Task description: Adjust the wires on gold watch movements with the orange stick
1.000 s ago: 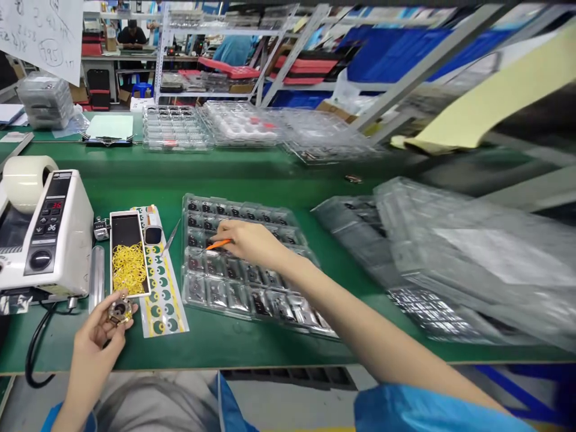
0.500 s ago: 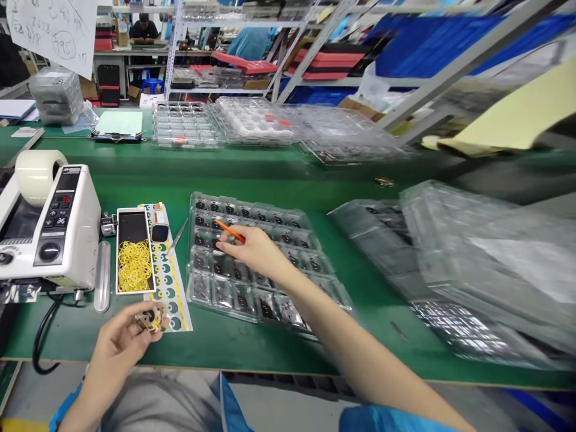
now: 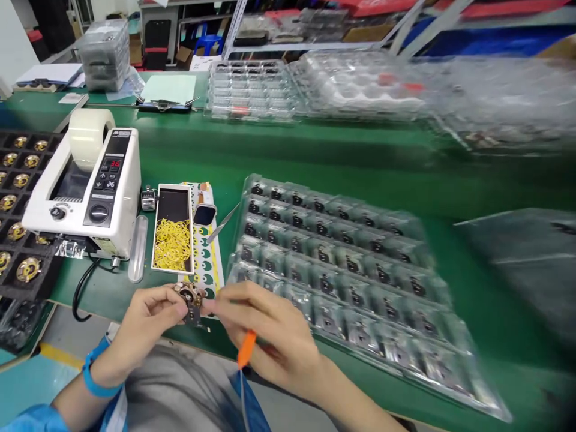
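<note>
My left hand (image 3: pixel 153 315) pinches a small round gold-coloured mechanism (image 3: pixel 186 294) near the table's front edge. A dark flat piece (image 3: pixel 193 315) sits against its lower side. My right hand (image 3: pixel 274 336) is closed, with its fingertips at the right side of that mechanism; whether they grip the dark piece is unclear. An orange-handled tool (image 3: pixel 246 349) is tucked in the right hand, and what looks like its thin grey shaft points down. Right of the hands lies a clear plastic tray (image 3: pixel 483 393) with small black parts in its pockets.
Left stand a tape dispenser (image 3: pixel 108 198) and a black tray (image 3: pixel 42 288) of round gold parts. A white box (image 3: pixel 192 240) holds yellow rings (image 3: pixel 171 243). Tweezers (image 3: pixel 224 223) lie on a sticker sheet (image 3: pixel 207 273). Clear trays (image 3: pixel 252 96) line the back ledge.
My right hand has come from above the clear tray to the mechanism in my left hand. A dark piece now shows at the mechanism. The view has turned left and down.
</note>
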`<state>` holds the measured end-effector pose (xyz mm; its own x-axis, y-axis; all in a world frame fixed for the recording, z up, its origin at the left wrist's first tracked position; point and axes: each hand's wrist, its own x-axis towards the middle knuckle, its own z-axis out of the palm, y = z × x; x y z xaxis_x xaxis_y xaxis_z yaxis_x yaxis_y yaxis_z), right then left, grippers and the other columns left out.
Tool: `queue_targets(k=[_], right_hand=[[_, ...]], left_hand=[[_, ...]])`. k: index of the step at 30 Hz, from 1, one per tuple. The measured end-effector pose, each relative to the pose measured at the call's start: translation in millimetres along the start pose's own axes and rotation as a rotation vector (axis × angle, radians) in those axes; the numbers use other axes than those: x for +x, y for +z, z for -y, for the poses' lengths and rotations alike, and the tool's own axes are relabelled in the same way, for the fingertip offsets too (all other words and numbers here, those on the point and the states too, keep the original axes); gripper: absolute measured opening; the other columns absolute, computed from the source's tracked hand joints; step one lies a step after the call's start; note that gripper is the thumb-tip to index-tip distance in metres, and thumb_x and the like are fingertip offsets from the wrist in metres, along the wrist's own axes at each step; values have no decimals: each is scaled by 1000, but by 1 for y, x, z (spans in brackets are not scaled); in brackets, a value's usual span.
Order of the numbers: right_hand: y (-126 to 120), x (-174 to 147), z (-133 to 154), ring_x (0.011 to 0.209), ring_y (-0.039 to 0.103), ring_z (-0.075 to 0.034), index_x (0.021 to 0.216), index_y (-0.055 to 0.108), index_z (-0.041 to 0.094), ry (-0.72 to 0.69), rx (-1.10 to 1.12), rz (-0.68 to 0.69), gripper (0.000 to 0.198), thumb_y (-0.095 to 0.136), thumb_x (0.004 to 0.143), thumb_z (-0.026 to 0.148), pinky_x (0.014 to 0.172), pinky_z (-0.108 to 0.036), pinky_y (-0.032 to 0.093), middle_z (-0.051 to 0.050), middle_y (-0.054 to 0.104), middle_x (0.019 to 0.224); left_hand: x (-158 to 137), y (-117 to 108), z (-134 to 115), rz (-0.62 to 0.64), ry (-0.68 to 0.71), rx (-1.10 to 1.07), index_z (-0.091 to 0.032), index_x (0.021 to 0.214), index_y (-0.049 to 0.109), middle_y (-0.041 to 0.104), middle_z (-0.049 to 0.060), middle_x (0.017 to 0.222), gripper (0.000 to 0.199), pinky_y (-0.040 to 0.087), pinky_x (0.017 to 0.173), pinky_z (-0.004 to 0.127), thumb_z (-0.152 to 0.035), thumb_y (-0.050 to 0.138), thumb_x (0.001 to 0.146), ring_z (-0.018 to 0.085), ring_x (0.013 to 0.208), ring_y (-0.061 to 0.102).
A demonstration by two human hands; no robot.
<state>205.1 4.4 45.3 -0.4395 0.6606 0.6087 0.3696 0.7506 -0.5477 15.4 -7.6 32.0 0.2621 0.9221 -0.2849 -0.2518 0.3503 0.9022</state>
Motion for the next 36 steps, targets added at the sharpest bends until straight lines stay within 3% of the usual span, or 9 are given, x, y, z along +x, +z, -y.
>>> queue_targets(k=[3,6,8,11,16,20,27,31,36], right_hand=[[1,-2,-4,59,54,-13,99,64,19,-217,-254,3,24,45,95,6,48,-24,40,-5,69,81],[2,-5,-1,56,52,-12,96,64,16,-258,-244,-12,20,46,96,7,48,-24,41,-5,69,78],[3,-7,3,63,57,-13,97,63,16,-136,-153,-56,20,45,96,7,54,-24,46,-6,67,81],[6,-6,7,76,63,-16,94,65,19,175,53,-133,16,52,92,9,63,-26,52,-7,64,88],[10,0,5,77,64,-18,71,68,21,585,415,-40,16,62,85,19,60,-25,52,-7,64,87],[11,5,4,79,62,-17,63,67,21,736,553,-16,17,68,80,25,66,-25,51,-6,63,86],[4,13,4,76,59,-15,67,70,20,771,573,86,16,66,81,25,66,-24,50,-5,60,82],[3,14,3,74,59,-15,65,68,20,713,531,101,17,64,82,21,63,-24,49,-4,61,81],[9,11,5,75,62,-16,70,68,20,659,431,26,14,63,83,19,63,-25,51,-4,64,83]], left_hand=[[-4,-3,0,58,-92,-62,-13,62,66,54,0,62,38,40,58,19,-46,81,73,11,60,47],[-8,-4,-1,116,-122,-133,-15,72,71,59,1,69,30,46,62,16,-43,79,77,11,64,53],[-11,-3,0,129,-100,-182,-22,95,74,65,3,87,21,51,70,17,-39,75,84,13,79,61],[-14,-2,2,164,-27,-189,-37,125,61,64,2,116,32,54,88,24,-30,63,94,17,104,62],[-18,-1,6,155,107,-87,-40,131,56,61,1,128,38,52,93,21,-23,58,97,16,110,62],[-20,-5,12,119,139,67,-36,133,55,67,2,118,39,52,92,22,-20,56,98,15,102,65],[-23,-8,12,75,179,285,-32,137,54,71,0,86,45,54,85,21,-15,55,96,15,90,69],[-25,-5,8,45,141,330,-31,137,54,70,1,87,45,55,84,22,-15,55,95,17,90,69],[-24,-1,9,7,146,270,-30,133,58,71,2,96,43,55,86,24,-13,56,94,16,89,69]])
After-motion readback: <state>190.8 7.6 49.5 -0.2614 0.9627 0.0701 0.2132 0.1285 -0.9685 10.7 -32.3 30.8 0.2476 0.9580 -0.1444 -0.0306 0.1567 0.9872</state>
